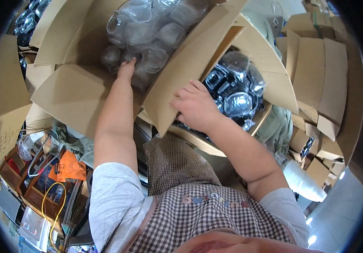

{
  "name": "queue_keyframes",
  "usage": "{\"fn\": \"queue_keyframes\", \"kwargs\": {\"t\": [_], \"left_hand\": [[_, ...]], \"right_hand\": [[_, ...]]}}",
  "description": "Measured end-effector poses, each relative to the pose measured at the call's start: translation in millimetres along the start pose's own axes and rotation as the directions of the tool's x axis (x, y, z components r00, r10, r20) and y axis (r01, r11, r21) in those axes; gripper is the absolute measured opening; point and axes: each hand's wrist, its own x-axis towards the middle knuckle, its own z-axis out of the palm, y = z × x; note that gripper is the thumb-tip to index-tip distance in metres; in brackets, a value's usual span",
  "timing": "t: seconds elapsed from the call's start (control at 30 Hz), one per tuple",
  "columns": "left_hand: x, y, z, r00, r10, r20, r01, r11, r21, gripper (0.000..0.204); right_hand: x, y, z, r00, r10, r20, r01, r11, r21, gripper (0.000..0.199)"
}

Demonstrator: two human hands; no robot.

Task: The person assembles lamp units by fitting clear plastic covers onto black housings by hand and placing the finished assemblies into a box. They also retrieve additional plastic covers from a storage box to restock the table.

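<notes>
Stacked around with brown cardboard cartons (312, 69). Has left hand (127, 68) inside large open tan cardboard box (80, 38), among many clear rounded plastic containers (141, 31) left there; cannot tell if pinching. Has right hand (196, 107), fingers curled, at box's flap (179, 76), hold unclear. Cannot judge amount done.

Across the chest of your checked apron (206, 215) runs a row of rounded, patch-like letters in soft pink, blue, brown and orange tones, curving with the cloth; folds and the steep downward angle distort them. At your far left, a large brown carton (4, 88) carries dark lettering on its lower part, turned sideways and partly in shadow, too unclear to make out. Below and to the right of that, an orange bag (71, 168) bears small dark print. To your right, a small cardboard flap (309, 111) shows tiny lines of print, too small to read.
</notes>
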Motion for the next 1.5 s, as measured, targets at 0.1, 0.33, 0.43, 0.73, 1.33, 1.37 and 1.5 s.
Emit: {"fn": "queue_keyframes", "kwargs": {"t": [0.1,0.33,0.43,0.73,1.33,1.37,1.5], "left_hand": [[32.5,-3.1,-1.8,0.990,-0.017,-0.141,0.027,0.997,0.073,0.100],[87.6,36.2,22.2,0.988,0.054,-0.146,-0.059,0.998,-0.034,0.125],[136.6,19.9,12.1,0.968,0.221,-0.121,-0.241,0.954,-0.180,0.133],[221.9,-6.3,12.3,0.989,0.141,0.053,-0.065,0.717,-0.694,0.125],[156.2,76.4,42.4,0.994,0.010,0.108,0.049,0.851,-0.523,0.130],[139.4,91.4,44.3,0.994,0.010,0.113,0.051,0.851,-0.523,0.130],[120.8,118.7,61.0,0.998,-0.058,0.021,0.057,0.738,-0.672,0.132]], "right_hand": [[12.7,-2.4,2.1,0.999,-0.037,0.035,0.038,0.999,-0.023,0.039],[2.9,6.1,6.6,0.995,0.034,0.095,-0.027,0.997,-0.066,0.051],[4.8,-0.8,8.8,0.995,0.019,0.100,-0.016,0.999,-0.033,0.057],[6.9,0.3,6.8,0.998,-0.053,-0.046,0.050,0.997,-0.062,0.036],[9.3,6.4,13.0,0.999,-0.021,-0.032,0.017,0.993,-0.117,0.034],[8.2,4.8,12.0,1.000,-0.010,-0.027,0.007,0.993,-0.118,0.034],[10.0,2.6,13.8,1.000,-0.011,-0.026,0.008,0.994,-0.112,0.034]]}}
